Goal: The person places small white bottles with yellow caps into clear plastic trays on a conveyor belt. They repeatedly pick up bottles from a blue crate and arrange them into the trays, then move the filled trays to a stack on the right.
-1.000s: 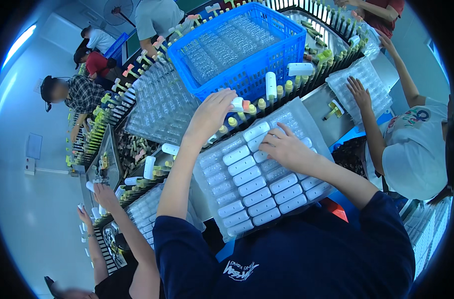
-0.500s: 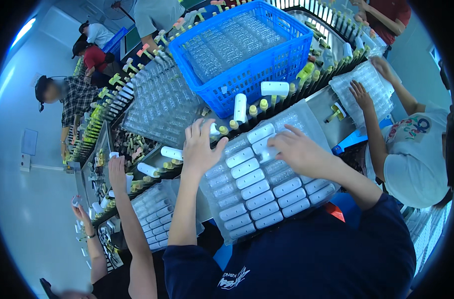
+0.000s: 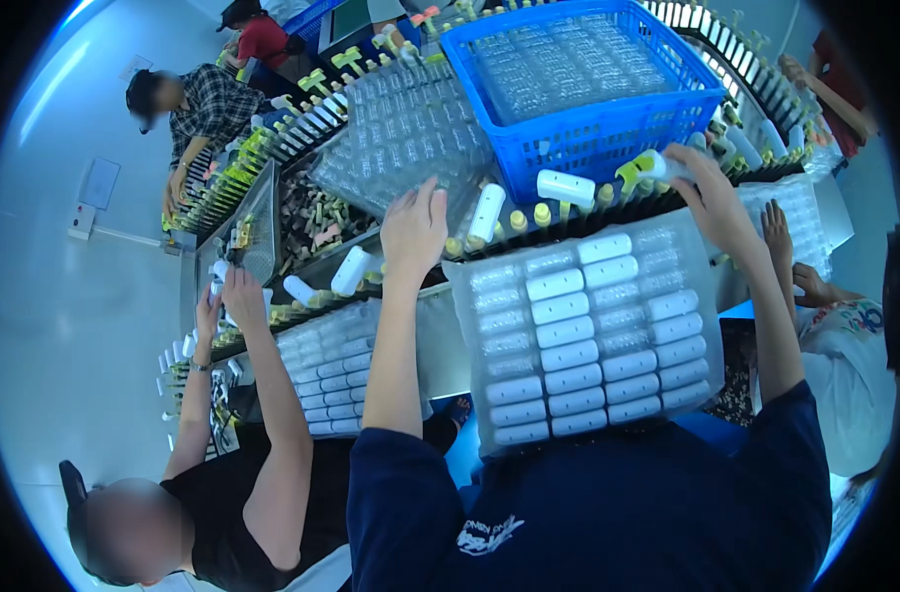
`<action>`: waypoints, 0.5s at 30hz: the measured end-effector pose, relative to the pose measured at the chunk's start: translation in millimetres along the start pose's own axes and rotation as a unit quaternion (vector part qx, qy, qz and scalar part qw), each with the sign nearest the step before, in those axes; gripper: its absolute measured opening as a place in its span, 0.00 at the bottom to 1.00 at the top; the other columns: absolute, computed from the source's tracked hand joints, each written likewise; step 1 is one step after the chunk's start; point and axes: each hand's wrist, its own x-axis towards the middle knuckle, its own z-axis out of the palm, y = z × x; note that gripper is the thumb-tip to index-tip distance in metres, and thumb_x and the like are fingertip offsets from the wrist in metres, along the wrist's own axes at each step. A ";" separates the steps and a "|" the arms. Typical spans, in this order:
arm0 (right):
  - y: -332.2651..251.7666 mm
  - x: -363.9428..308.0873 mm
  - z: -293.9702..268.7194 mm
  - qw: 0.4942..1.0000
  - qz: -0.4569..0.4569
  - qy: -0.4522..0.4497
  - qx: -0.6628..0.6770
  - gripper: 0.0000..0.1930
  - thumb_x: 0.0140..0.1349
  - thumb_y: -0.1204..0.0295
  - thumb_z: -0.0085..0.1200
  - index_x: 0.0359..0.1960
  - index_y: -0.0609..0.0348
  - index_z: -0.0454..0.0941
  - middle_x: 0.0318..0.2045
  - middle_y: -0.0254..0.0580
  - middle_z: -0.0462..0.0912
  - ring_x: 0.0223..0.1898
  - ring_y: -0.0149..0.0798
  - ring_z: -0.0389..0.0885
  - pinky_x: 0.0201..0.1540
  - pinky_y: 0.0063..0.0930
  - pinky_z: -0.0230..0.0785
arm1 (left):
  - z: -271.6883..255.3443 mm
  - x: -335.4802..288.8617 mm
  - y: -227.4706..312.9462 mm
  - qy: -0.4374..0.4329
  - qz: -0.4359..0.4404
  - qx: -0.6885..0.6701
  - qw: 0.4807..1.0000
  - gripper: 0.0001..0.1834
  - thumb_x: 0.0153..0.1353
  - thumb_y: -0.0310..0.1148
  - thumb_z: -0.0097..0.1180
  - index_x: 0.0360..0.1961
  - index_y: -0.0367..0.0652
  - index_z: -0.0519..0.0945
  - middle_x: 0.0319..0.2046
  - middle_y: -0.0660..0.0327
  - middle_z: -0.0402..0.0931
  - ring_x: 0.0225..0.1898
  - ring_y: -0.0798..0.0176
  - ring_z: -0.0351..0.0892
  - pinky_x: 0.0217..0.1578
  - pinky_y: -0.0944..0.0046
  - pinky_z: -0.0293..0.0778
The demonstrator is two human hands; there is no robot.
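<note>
Hands work above a clear blister tray [image 3: 588, 335] of white capsules, which lies just before the person. The left hand [image 3: 413, 229] is spread, empty, near a white capsule [image 3: 487, 212]. The right hand [image 3: 709, 192] pinches a capsule [image 3: 659, 166] beside the blue basket [image 3: 608, 138], its fingers hiding most of it.

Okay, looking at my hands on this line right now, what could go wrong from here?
1. Your right hand grips a white tube right beside the blue basket; it might knock the wall.
2. Your left hand reaches past loose white tubes on the conveyor; a sleeve could roll them off.
3. The clear tray rests tilted on your lap and may slide.
</note>
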 end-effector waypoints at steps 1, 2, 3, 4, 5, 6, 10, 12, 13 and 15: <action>-2.5 -3.1 3.3 1.000 0.010 -0.009 0.019 0.20 0.74 0.76 0.57 0.65 0.62 0.73 0.59 0.54 0.82 0.62 0.58 0.80 0.65 0.45 0.72 | 0.4 -2.8 -1.3 0.043 0.003 -0.001 0.999 0.26 0.80 0.49 0.44 0.56 0.41 0.88 0.54 0.50 0.88 0.64 0.35 0.78 0.71 0.44 0.68; -5.2 -5.7 7.5 0.999 0.020 -0.019 0.038 0.20 0.75 0.76 0.57 0.66 0.62 0.73 0.60 0.54 0.82 0.63 0.57 0.80 0.65 0.44 0.72 | -4.0 -5.3 -4.0 0.048 0.028 0.025 0.998 0.26 0.81 0.49 0.43 0.58 0.43 0.86 0.59 0.53 0.86 0.67 0.36 0.76 0.72 0.45 0.67; -7.9 -6.5 11.6 0.998 0.030 -0.029 0.056 0.20 0.75 0.76 0.56 0.66 0.62 0.73 0.60 0.53 0.82 0.63 0.56 0.80 0.65 0.44 0.72 | -5.4 -11.5 -10.4 0.031 0.013 0.028 0.999 0.26 0.81 0.49 0.42 0.59 0.44 0.86 0.60 0.54 0.85 0.68 0.37 0.75 0.72 0.45 0.67; -9.8 -6.8 10.6 0.996 0.039 -0.040 0.066 0.20 0.76 0.76 0.56 0.67 0.62 0.72 0.60 0.52 0.82 0.64 0.54 0.80 0.65 0.43 0.73 | -6.5 -11.3 -16.2 0.016 0.006 0.027 0.999 0.26 0.81 0.49 0.41 0.59 0.45 0.86 0.62 0.55 0.85 0.69 0.38 0.74 0.73 0.46 0.66; -10.9 -4.5 10.4 0.995 0.043 -0.049 0.072 0.20 0.75 0.77 0.55 0.67 0.62 0.72 0.60 0.52 0.82 0.64 0.55 0.80 0.65 0.43 0.73 | -5.6 -13.7 -21.6 0.003 -0.006 0.024 1.000 0.26 0.82 0.49 0.40 0.60 0.46 0.86 0.64 0.57 0.84 0.70 0.39 0.73 0.73 0.46 0.66; -13.4 -0.4 11.3 0.994 0.047 -0.058 0.077 0.20 0.75 0.77 0.55 0.67 0.62 0.72 0.60 0.52 0.82 0.64 0.55 0.80 0.65 0.44 0.72 | -8.4 -14.2 -35.2 -0.012 -0.019 -0.022 1.000 0.27 0.83 0.49 0.39 0.61 0.47 0.86 0.65 0.57 0.83 0.71 0.40 0.72 0.74 0.47 0.65; -27.6 29.9 1.1 0.990 -0.084 -0.110 -0.033 0.21 0.73 0.77 0.56 0.66 0.61 0.74 0.60 0.52 0.82 0.64 0.58 0.79 0.68 0.47 0.71 | -14.0 -15.0 -89.9 -0.026 -0.051 -0.065 0.996 0.29 0.84 0.49 0.35 0.60 0.47 0.87 0.66 0.57 0.82 0.72 0.42 0.72 0.75 0.50 0.63; -34.1 41.2 7.7 0.980 -0.146 -0.123 -0.065 0.20 0.72 0.76 0.57 0.65 0.60 0.74 0.60 0.51 0.83 0.64 0.58 0.78 0.69 0.49 0.70 | -17.2 -15.9 -106.3 -0.006 -0.063 -0.061 0.996 0.28 0.84 0.48 0.35 0.60 0.46 0.87 0.66 0.56 0.82 0.70 0.42 0.73 0.74 0.50 0.64; -37.7 47.3 17.1 0.972 -0.180 -0.132 -0.076 0.20 0.72 0.76 0.57 0.64 0.59 0.75 0.59 0.51 0.83 0.64 0.58 0.78 0.69 0.50 0.70 | -21.0 -22.3 -111.2 0.005 -0.086 -0.063 0.994 0.28 0.84 0.47 0.36 0.59 0.44 0.87 0.66 0.55 0.82 0.70 0.42 0.73 0.73 0.50 0.64; -48.2 62.4 39.5 0.972 -0.178 -0.150 -0.042 0.19 0.72 0.75 0.58 0.64 0.58 0.76 0.59 0.51 0.83 0.64 0.57 0.79 0.68 0.50 0.70 | -29.6 -37.6 -127.5 0.051 -0.112 -0.104 0.987 0.27 0.83 0.45 0.38 0.59 0.42 0.87 0.64 0.53 0.82 0.69 0.42 0.74 0.72 0.49 0.64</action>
